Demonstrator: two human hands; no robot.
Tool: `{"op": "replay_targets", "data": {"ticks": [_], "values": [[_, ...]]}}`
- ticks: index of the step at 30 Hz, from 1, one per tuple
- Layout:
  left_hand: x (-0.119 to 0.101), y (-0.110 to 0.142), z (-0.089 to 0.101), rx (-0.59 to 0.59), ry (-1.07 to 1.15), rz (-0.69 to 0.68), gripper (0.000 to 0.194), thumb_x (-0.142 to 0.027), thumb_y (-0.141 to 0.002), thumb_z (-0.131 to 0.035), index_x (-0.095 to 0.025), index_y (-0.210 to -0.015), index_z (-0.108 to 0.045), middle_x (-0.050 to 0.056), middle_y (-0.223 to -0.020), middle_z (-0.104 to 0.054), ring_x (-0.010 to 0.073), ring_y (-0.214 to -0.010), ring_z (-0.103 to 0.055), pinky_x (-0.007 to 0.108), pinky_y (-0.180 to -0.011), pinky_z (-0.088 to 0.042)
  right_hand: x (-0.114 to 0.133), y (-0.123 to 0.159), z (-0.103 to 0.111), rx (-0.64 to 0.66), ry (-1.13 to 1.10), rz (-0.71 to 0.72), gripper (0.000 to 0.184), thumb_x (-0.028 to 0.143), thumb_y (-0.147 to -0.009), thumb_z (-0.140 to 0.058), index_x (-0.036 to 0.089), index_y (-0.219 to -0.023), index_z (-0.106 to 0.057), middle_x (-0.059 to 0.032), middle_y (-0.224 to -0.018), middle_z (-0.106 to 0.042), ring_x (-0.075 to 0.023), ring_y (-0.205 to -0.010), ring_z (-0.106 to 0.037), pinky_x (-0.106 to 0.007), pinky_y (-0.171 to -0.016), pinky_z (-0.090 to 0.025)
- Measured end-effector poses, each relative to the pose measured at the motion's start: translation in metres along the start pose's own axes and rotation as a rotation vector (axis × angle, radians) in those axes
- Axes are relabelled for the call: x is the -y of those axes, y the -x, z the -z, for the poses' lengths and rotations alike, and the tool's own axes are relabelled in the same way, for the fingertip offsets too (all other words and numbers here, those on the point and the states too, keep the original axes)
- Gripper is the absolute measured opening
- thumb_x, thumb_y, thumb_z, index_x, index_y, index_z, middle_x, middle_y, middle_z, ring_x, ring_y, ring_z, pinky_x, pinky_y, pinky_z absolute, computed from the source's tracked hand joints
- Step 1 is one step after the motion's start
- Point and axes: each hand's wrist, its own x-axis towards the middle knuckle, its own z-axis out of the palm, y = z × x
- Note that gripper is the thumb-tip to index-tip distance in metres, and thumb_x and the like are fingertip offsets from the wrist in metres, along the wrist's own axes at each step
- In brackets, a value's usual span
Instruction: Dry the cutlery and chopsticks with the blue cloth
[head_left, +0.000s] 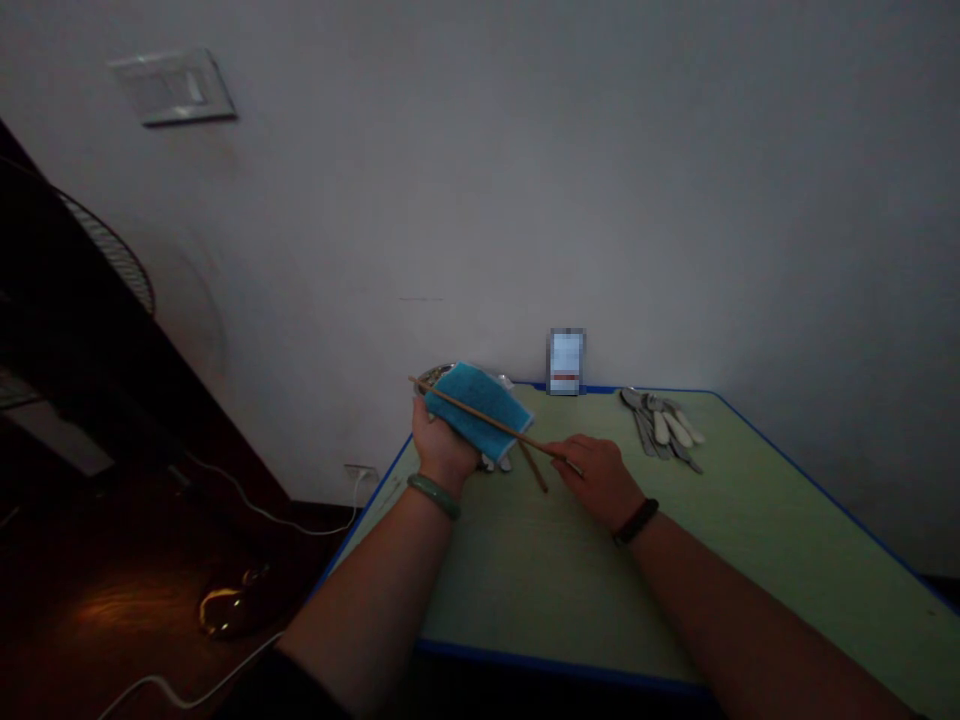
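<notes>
My left hand, with a green bangle at the wrist, is closed around a blue cloth held above the far left part of the green table. My right hand, with a dark wristband, pinches the near end of a wooden chopstick that lies slanted across the cloth, its far tip past my left hand. A second chopstick lies on the table between my hands.
Several metal spoons lie in a pile at the table's far right. A small blurred card leans against the white wall. A metal dish peeks out behind the cloth. Left of the table are a fan, cables and a dark floor.
</notes>
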Motion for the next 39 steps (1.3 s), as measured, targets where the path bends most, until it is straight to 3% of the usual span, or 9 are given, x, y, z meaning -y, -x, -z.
{"op": "replay_targets", "data": {"ticks": [7, 11, 23, 31, 39], "values": [[-0.007, 0.0, 0.0, 0.001, 0.027, -0.059, 0.076, -0.068, -0.09, -0.018, -0.018, -0.123, -0.065, 0.014, -0.127, -0.066, 0.0338, -0.126, -0.055, 0.054, -0.105, -0.04, -0.001, 0.001, 0.002, -0.009, -0.019, -0.041, 0.031, 0.016, -0.092, -0.049, 0.024, -0.113, -0.07, -0.0063, -0.103, -0.072, -0.0197, -0.097, -0.064, -0.035, -0.085, -0.043], [-0.008, 0.001, -0.002, 0.055, 0.043, -0.06, 0.081, -0.07, -0.088, -0.016, -0.016, -0.126, -0.063, 0.017, -0.131, -0.063, 0.037, -0.123, -0.056, 0.058, -0.103, -0.04, -0.004, 0.001, 0.002, -0.088, -0.036, -0.063, 0.031, 0.017, -0.094, -0.045, 0.024, -0.111, -0.071, -0.0078, -0.1, -0.071, -0.0204, -0.096, -0.064, -0.036, -0.085, -0.044], [-0.011, 0.004, -0.005, 0.044, 0.056, -0.037, 0.086, -0.072, -0.088, -0.013, -0.013, -0.13, -0.06, 0.019, -0.132, -0.062, 0.0387, -0.125, -0.054, 0.06, -0.104, -0.038, -0.028, 0.0, -0.005, -0.338, -0.299, -0.264, 0.03, 0.031, -0.088, -0.041, 0.019, -0.096, -0.068, -0.0113, -0.097, -0.067, -0.0266, -0.098, -0.061, -0.046, -0.091, -0.047], [-0.01, 0.002, -0.003, 0.022, 0.062, -0.051, 0.083, -0.071, -0.089, -0.015, -0.014, -0.129, -0.06, 0.019, -0.13, -0.063, 0.0374, -0.123, -0.055, 0.058, -0.104, -0.038, -0.028, -0.002, 0.0, -0.372, -0.466, -0.474, 0.029, 0.041, -0.082, -0.044, 0.021, -0.085, -0.064, -0.0086, -0.092, -0.07, -0.0264, -0.092, -0.062, -0.042, -0.082, -0.048], [-0.006, 0.003, -0.005, 0.029, 0.074, -0.01, 0.077, -0.07, -0.089, -0.02, -0.017, -0.126, -0.063, 0.015, -0.122, -0.068, 0.0365, -0.119, -0.059, 0.057, -0.102, -0.041, -0.021, -0.002, -0.001, -0.338, -0.491, -0.493, 0.029, 0.044, -0.081, -0.046, 0.022, -0.086, -0.065, -0.0059, -0.087, -0.069, -0.0243, -0.086, -0.062, -0.038, -0.077, -0.048]]}}
